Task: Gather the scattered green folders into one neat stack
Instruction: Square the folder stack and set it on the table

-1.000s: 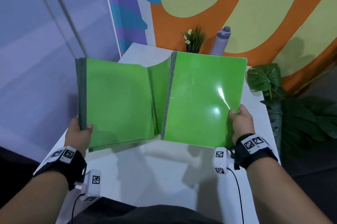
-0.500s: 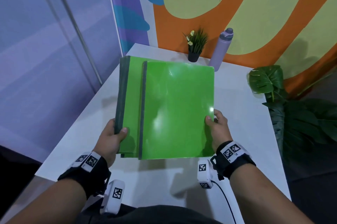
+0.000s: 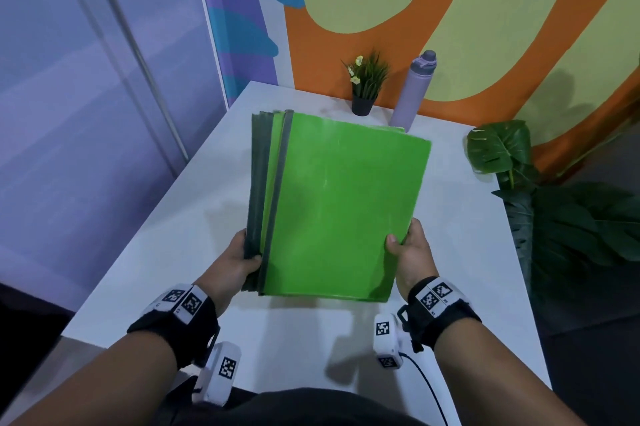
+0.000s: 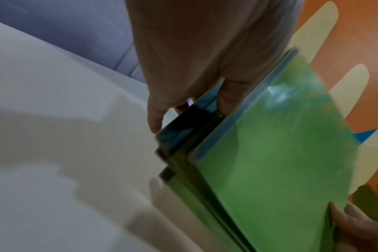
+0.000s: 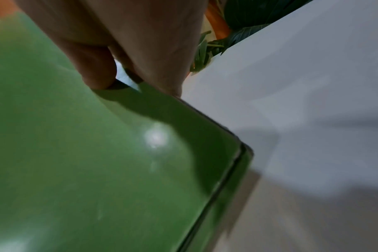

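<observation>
A stack of several green folders (image 3: 339, 211) with grey spines is held above the white table (image 3: 194, 217), spines fanned slightly at the left. My left hand (image 3: 239, 263) grips the spine edge near the lower left corner, thumb on top; in the left wrist view the left hand (image 4: 196, 85) has fingers under the green folders (image 4: 270, 162). My right hand (image 3: 408, 252) pinches the lower right edge, thumb on the cover. In the right wrist view the right hand (image 5: 123, 56) pinches the green folders (image 5: 97, 162) at the edge.
A small potted plant (image 3: 365, 86) and a lilac bottle (image 3: 414, 93) stand at the table's far edge against the painted wall. A large leafy plant (image 3: 540, 204) stands off the table's right side. A glass partition runs along the left.
The folder in my right hand has slid left over the pile in my left hand. The two groups now overlap almost fully as one stack, held lower and closer to me.
</observation>
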Action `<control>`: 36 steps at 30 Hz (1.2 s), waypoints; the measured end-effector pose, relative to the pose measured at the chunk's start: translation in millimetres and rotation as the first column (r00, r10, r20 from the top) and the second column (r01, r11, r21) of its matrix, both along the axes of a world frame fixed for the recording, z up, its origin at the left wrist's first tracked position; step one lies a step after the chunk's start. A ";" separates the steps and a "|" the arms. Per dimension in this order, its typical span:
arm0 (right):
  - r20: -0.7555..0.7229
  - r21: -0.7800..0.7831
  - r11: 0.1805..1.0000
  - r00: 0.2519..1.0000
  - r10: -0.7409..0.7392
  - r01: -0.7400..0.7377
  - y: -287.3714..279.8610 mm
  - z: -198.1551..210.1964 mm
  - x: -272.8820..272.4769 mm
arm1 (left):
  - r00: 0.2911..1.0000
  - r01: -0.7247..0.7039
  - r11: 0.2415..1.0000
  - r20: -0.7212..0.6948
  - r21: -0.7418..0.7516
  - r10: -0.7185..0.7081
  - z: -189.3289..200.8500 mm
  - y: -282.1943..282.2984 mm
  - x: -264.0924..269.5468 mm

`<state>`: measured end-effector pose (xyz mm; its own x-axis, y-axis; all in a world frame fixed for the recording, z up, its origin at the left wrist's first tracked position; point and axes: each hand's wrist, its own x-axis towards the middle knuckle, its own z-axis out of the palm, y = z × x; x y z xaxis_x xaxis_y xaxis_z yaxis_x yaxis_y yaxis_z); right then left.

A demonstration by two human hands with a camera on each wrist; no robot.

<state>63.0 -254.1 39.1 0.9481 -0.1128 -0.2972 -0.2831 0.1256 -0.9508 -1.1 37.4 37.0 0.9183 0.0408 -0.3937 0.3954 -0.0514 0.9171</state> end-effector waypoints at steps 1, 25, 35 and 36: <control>0.026 -0.007 1.000 1.000 -0.003 0.004 2.2 1.1 -2.7 | 1.000 -0.021 1.000 0.010 0.006 0.021 2.5 -0.5 3.4; 0.075 0.099 0.990 0.993 0.091 -0.098 -0.5 0.2 -21.2 | 0.975 -0.033 0.998 0.220 -0.048 0.042 5.8 -20.7 6.4; 0.155 0.112 0.992 0.987 0.048 -0.066 2.3 10.8 -19.9 | 0.960 -0.075 0.996 0.266 -0.054 0.087 8.7 -10.6 14.2; 0.160 0.109 0.991 0.985 0.061 -0.079 1.4 12.0 -18.3 | 0.959 -0.068 0.997 0.273 -0.049 0.079 9.7 -11.1 15.9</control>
